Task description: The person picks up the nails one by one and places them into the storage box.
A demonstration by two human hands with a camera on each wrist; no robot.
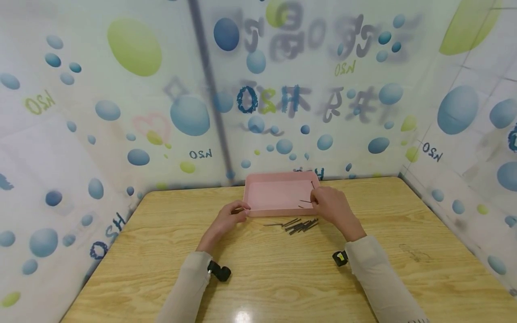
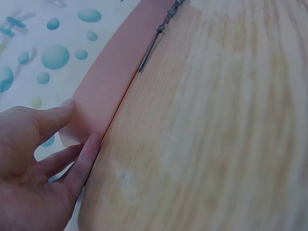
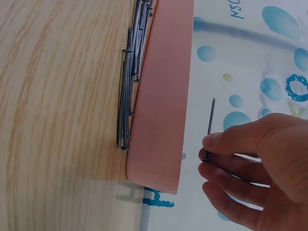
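A pink tray [image 1: 278, 212] stands at the table's far edge. My left hand [image 1: 230, 217] holds its near left corner; in the left wrist view, one digit touches the upper rim and another the front wall's lower edge. Over the tray's right side, my right hand [image 1: 333, 208] pinches a dark nail [image 3: 211, 115] between thumb and fingers, its point sticking out. A thin dark nail [image 1: 313, 185] shows near the tray's back right corner, partly behind the hand. In front of the tray lies a loose pile of nails [image 1: 300, 226].
The wood-grain table [image 1: 262, 278] carries everything. A white curtain [image 1: 282, 148] printed with blue and green spots hangs close behind the tray and along both sides. Each sleeve has a small black camera at its cuff.
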